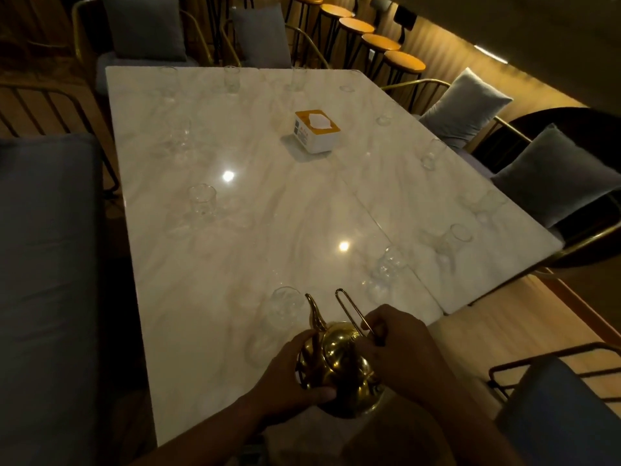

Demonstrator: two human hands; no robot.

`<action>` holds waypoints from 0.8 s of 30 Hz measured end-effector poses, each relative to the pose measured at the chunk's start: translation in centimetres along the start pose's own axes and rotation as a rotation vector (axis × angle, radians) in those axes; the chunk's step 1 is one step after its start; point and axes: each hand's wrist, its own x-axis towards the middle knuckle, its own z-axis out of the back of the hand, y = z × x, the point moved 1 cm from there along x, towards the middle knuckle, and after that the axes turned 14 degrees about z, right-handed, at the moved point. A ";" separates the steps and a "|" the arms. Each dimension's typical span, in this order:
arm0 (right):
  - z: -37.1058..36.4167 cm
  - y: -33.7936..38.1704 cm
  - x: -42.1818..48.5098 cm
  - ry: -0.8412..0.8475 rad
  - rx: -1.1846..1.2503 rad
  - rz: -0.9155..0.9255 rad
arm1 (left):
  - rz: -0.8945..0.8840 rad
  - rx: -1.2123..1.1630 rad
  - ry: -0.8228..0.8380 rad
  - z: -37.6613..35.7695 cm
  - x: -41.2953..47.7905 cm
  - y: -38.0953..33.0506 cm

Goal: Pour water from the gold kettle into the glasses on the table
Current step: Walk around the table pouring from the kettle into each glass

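The gold kettle [339, 361] is at the near edge of the white marble table [268, 203], its spout pointing away from me. My left hand [285, 375] cups the kettle's left side. My right hand [400, 348] grips the thin wire handle at its right end. A clear glass [284, 306] stands just beyond the spout, slightly left. Another glass [389, 264] stands farther right, and one more [201, 203] at mid-left. Several more glasses line the far and right edges.
A white and orange tissue box [316, 131] sits near the table's middle. Grey cushioned chairs [551, 183] surround the table, a grey bench [47, 264] is on the left, and orange stools [379, 42] stand at the back right.
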 end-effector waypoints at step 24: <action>6.4 -7.3 6.7 -0.138 0.537 0.183 | 0.211 -0.379 -0.296 -6.5 5.5 -19.2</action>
